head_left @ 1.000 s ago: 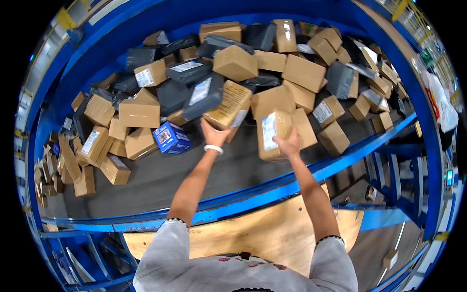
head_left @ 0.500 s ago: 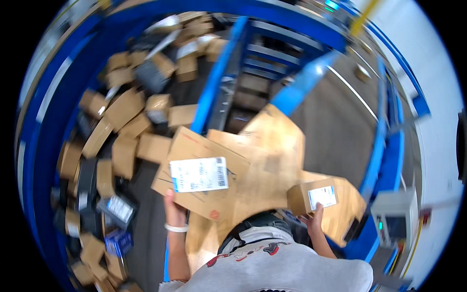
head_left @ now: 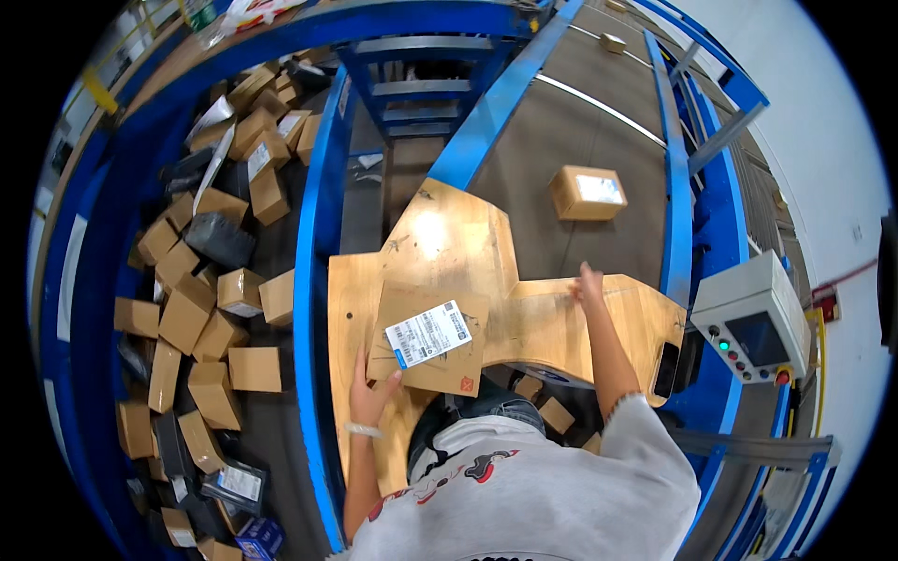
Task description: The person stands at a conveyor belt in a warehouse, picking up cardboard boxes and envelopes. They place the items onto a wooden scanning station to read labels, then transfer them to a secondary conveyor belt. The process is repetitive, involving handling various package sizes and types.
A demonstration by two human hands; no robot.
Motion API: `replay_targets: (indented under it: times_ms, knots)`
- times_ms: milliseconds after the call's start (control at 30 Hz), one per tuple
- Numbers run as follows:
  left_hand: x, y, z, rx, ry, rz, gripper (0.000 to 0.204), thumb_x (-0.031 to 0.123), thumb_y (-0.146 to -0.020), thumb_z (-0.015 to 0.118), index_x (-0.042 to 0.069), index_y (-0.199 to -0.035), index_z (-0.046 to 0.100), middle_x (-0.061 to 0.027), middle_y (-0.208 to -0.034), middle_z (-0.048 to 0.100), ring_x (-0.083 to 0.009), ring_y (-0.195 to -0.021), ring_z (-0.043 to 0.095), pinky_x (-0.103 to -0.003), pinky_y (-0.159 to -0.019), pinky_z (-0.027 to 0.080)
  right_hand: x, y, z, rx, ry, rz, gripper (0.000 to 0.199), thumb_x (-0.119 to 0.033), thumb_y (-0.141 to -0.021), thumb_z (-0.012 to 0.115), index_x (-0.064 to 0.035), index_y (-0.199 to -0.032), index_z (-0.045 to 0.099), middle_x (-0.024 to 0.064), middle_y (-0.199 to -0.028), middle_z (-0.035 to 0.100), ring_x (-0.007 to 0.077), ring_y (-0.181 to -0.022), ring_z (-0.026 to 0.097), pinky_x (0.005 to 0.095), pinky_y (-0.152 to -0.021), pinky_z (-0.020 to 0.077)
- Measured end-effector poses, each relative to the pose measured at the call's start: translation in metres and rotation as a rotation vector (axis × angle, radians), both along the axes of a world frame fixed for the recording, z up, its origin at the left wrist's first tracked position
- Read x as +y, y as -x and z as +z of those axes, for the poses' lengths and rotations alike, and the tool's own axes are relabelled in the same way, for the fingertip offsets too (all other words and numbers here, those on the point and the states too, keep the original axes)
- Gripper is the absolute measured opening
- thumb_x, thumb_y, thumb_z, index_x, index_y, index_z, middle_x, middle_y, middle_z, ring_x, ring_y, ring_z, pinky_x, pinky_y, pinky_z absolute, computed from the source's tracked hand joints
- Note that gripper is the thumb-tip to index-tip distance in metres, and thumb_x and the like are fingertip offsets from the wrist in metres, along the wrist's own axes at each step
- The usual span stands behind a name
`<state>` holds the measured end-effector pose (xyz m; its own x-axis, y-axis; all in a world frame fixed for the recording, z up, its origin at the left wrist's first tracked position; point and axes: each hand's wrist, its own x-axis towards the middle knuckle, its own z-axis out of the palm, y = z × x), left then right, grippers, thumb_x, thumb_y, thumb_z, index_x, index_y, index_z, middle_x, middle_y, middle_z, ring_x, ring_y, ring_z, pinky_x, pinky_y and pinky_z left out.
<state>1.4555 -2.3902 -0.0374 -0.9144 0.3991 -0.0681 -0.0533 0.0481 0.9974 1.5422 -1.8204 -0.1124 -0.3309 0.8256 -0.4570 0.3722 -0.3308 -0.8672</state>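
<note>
My left hand (head_left: 370, 391) grips a flat brown cardboard box (head_left: 447, 369) at its lower left corner, thumb on top. A white label with a blue edge faces up on it. That box is over the wooden worktop (head_left: 412, 248) in front of my body; whether it rests on the wood I cannot tell. My right hand (head_left: 588, 283) is empty, fingers partly apart, over the far edge of the worktop's right wing. Beyond it, apart from the hand, a small brown carton (head_left: 587, 193) with a white label sits on the dark conveyor belt (head_left: 524, 224).
Many cartons and dark bags lie piled on the left belt (head_left: 271, 383), behind a blue rail (head_left: 313, 280). A phone (head_left: 665, 369) lies at the worktop's right end. Beside it stands a grey control box (head_left: 753, 318) with buttons. A blue ladder-like frame (head_left: 421, 89) rises ahead.
The small carton has left my right hand and now sits on the belt ahead. My left hand has brought the flat box in from the left, closer to my body. The view has turned right.
</note>
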Motion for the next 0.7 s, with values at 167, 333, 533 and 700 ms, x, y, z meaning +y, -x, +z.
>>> replay_targets:
  times_ms: [167,333,533,700]
  knots:
    - [-0.035,0.002,-0.012,0.036,0.387,-0.236,0.104,0.042,-0.084,0.083,0.003,-0.163,0.028,-0.0274,-0.154,0.049,-0.0343,-0.142,0.051,-0.038,-0.117,0.041,-0.226,-0.119,0.002,0.254,0.813,0.476,0.023,-0.024,-0.103,0.06,-0.0031,-0.112,0.065,0.0123,-0.106,0.072,0.0246,-0.091,0.069,0.0345,-0.081,0.0597]
    - [0.062,-0.065,-0.063,0.332,0.2,-0.468,0.112,0.041,-0.084,0.08,0.003,-0.165,0.014,-0.0292,-0.165,0.03,-0.0416,-0.149,0.038,-0.041,-0.121,0.034,-0.349,-0.181,0.022,0.492,0.725,0.248,0.061,-0.043,-0.103,0.065,-0.004,-0.145,0.046,0.0227,-0.138,0.058,0.0313,-0.12,0.065,0.0392,-0.099,0.0591]
    - [-0.003,-0.072,-0.048,0.018,-0.066,-0.525,0.077,0.042,-0.098,0.07,0.003,-0.158,0.04,-0.0205,-0.155,0.05,-0.0301,-0.136,0.056,-0.041,-0.112,0.046,-0.205,-0.121,-0.071,0.364,0.238,0.02,0.082,-0.057,-0.093,0.073,-0.0117,-0.154,0.044,0.0123,-0.146,0.052,0.0272,-0.119,0.06,0.0374,-0.1,0.0585]
    - [-0.138,0.083,-0.051,-0.005,0.029,0.376,0.057,0.019,-0.095,0.077,0.007,-0.146,0.054,-0.0061,-0.13,0.064,-0.0168,-0.112,0.065,-0.035,-0.098,0.055,-0.023,0.132,-0.027,0.367,0.042,0.03,0.067,-0.045,-0.097,0.066,-0.0094,-0.151,0.048,0.0131,-0.142,0.055,0.0268,-0.12,0.061,0.0344,-0.091,0.0595]
